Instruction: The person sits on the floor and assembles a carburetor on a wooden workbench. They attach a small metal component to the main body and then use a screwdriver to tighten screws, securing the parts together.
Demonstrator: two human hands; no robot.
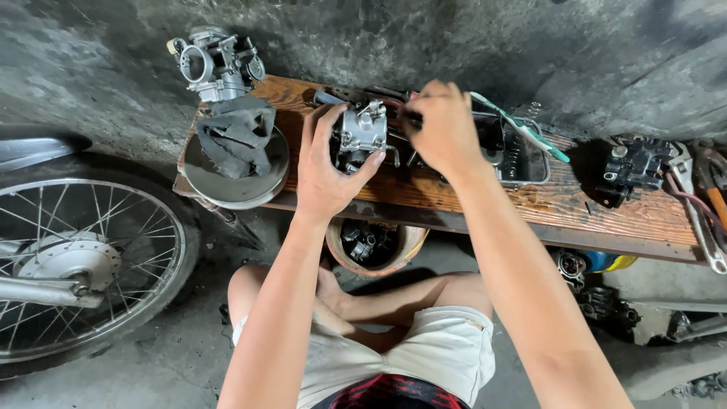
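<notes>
My left hand [324, 170] grips a small silver carburetor [362, 132] and holds it just above a wooden board [545, 204]. My right hand [445, 129] is closed around a dark tool whose tip meets the carburetor's right side; the tool is mostly hidden by my fingers. A second, larger carburetor [216, 64] stands at the board's far left corner. I sit cross-legged on the floor behind the board.
A round metal dish [257, 185] with a dark rag [241, 135] sits left on the board. A black tray [522, 155] with a green-handled toothbrush [522, 127] lies right, then a black part [632, 168] and wrenches [700, 220]. A spoked wheel [76, 257] is at left. A bucket [372, 246] is below.
</notes>
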